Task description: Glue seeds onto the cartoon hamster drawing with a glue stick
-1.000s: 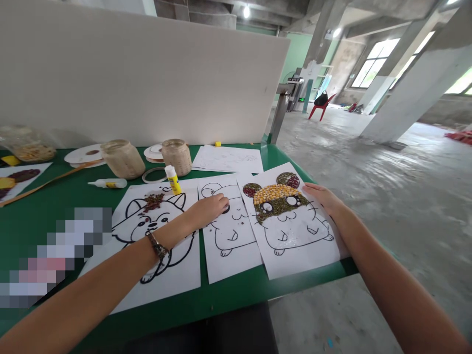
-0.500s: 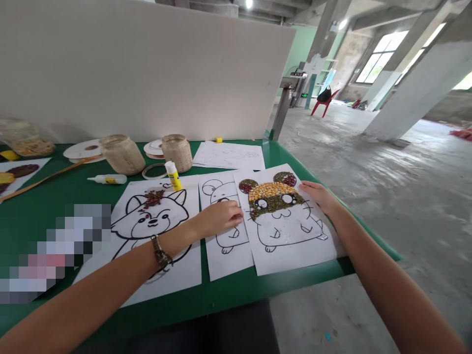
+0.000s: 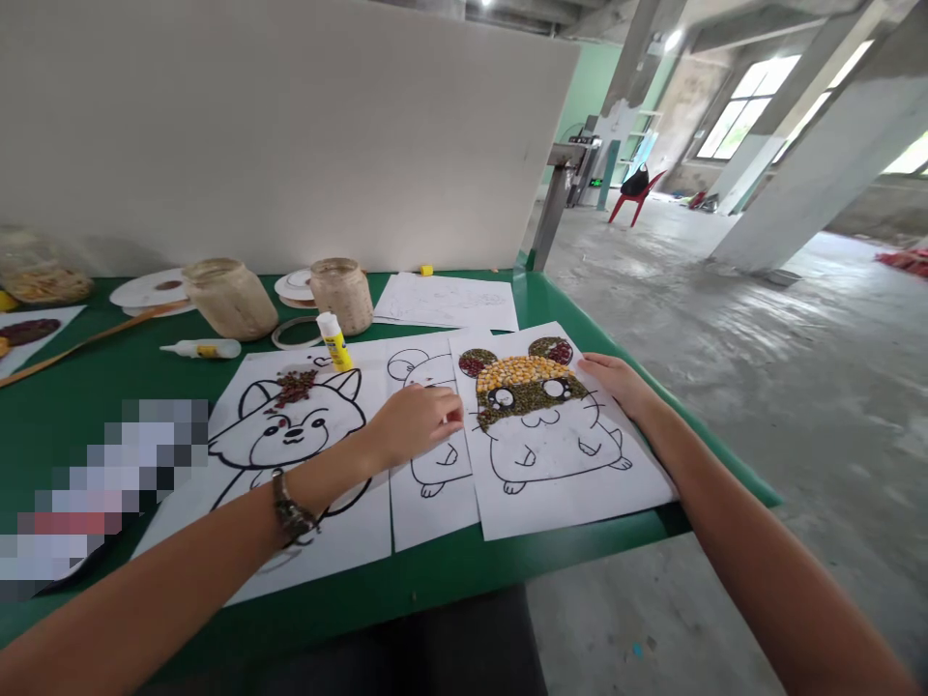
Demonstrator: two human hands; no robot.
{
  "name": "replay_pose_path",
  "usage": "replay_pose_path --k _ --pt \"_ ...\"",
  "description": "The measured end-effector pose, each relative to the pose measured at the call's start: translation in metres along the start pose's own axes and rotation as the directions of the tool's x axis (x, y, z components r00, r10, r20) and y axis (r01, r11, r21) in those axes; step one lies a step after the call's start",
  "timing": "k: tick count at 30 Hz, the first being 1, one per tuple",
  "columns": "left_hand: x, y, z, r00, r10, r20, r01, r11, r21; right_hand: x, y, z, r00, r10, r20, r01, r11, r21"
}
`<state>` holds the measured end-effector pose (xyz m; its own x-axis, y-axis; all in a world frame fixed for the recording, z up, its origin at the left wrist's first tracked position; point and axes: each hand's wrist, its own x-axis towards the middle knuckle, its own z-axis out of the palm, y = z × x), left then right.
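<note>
My right hand point(image 3: 615, 383) grips the upper right edge of a sheet with a hamster drawing point(image 3: 555, 452). Yellow kernels, green grains and dark red beans fill the hamster's ears and upper head; the lower body is bare paper. At that sheet's left edge is my left hand point(image 3: 415, 421), its fingers closed in a pinch; anything between them is hidden. It covers part of a second sheet with a similar outline point(image 3: 433, 488), partly under the hamster sheet. Beneath my left forearm lies a dog drawing point(image 3: 290, 440) with a heap of red and green beans point(image 3: 296, 387) on its forehead.
A glue stick point(image 3: 333, 341) stands on the dog sheet. Behind are two cloudy jars point(image 3: 230, 298), a tape roll point(image 3: 296, 333), a glue bottle point(image 3: 201, 349) and more paper point(image 3: 446, 302). A white panel point(image 3: 290, 145) closes off the back. The green table's edge point(image 3: 652, 406) runs along the right.
The hamster sheet and the sheet under it have slid slightly left, narrowing the gap to the dog sheet. Both hands moved left with them. The view has shifted a little.
</note>
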<state>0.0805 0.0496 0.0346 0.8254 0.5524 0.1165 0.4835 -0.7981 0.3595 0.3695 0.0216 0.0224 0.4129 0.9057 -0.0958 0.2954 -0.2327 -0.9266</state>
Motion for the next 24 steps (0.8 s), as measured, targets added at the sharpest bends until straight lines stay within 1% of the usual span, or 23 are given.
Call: replay_pose_path --k 2,4,5,7,8,9,10,11,12,13,14,15,17,20,22,24 --pt "-0.011 -0.004 -0.008 0.998 -0.052 -0.028 0.05 0.997 -0.065 -0.001 -0.002 0.005 1.0 -0.017 -0.018 0.015 0.997 -0.071" --pt "-0.022 -0.008 -0.016 0.99 -0.126 -0.06 0.113 0.977 -0.181 -0.001 -0.006 0.008 0.996 -0.058 -0.067 0.048 0.988 -0.147" --pt "-0.028 -0.01 -0.02 0.977 -0.2 -0.07 0.169 0.934 -0.314 -0.001 -0.009 0.01 0.99 -0.095 -0.108 0.073 0.979 -0.189" --pt "-0.039 -0.013 -0.026 0.944 -0.322 -0.072 0.243 0.826 -0.508 -0.002 -0.017 0.014 0.96 -0.186 -0.21 0.128 0.956 -0.263" --pt "-0.043 -0.014 -0.028 0.928 -0.367 -0.066 0.267 0.778 -0.568 -0.005 -0.022 0.017 0.938 -0.247 -0.244 0.168 0.938 -0.302" --pt "-0.047 -0.014 -0.029 0.915 -0.398 -0.063 0.286 0.752 -0.594 -0.009 -0.027 0.021 0.919 -0.318 -0.233 0.225 0.909 -0.35" --pt "-0.05 -0.014 -0.029 0.905 -0.42 -0.059 0.304 0.74 -0.6 -0.014 -0.032 0.027 0.905 -0.387 -0.179 0.294 0.87 -0.395" --pt "-0.053 -0.014 -0.028 0.899 -0.433 -0.06 0.317 0.74 -0.593 -0.02 -0.037 0.034 0.878 -0.476 -0.041 0.405 0.787 -0.465" --pt "-0.055 -0.013 -0.027 0.898 -0.436 -0.063 0.325 0.752 -0.573 -0.027 -0.04 0.041 0.843 -0.512 0.164 0.52 0.698 -0.492" --pt "-0.057 -0.012 -0.024 0.9 -0.43 -0.067 0.327 0.77 -0.547 -0.033 -0.043 0.05 0.806 -0.487 0.336 0.592 0.64 -0.49" --pt "-0.059 -0.01 -0.022 0.907 -0.415 -0.075 0.32 0.792 -0.519 -0.038 -0.045 0.057 0.778 -0.454 0.435 0.627 0.6 -0.497" --pt "-0.061 -0.008 -0.02 0.916 -0.394 -0.073 0.31 0.812 -0.494 -0.041 -0.046 0.065 0.764 -0.419 0.49 0.642 0.574 -0.509" --pt "-0.066 -0.004 -0.016 0.935 -0.35 -0.063 0.283 0.838 -0.466 -0.044 -0.046 0.075 0.765 -0.365 0.531 0.637 0.551 -0.539" --pt "-0.075 -0.002 -0.017 0.947 -0.319 -0.037 0.267 0.845 -0.464 -0.041 -0.043 0.081 0.782 -0.307 0.542 0.611 0.549 -0.57" --pt "-0.08 -0.004 -0.02 0.941 -0.336 -0.044 0.277 0.837 -0.472 -0.039 -0.043 0.082 0.791 -0.286 0.54 0.597 0.551 -0.583" --pt "-0.085 -0.009 -0.021 0.926 -0.371 -0.063 0.303 0.834 -0.461 -0.038 -0.043 0.083 0.79 -0.283 0.544 0.599 0.546 -0.586"
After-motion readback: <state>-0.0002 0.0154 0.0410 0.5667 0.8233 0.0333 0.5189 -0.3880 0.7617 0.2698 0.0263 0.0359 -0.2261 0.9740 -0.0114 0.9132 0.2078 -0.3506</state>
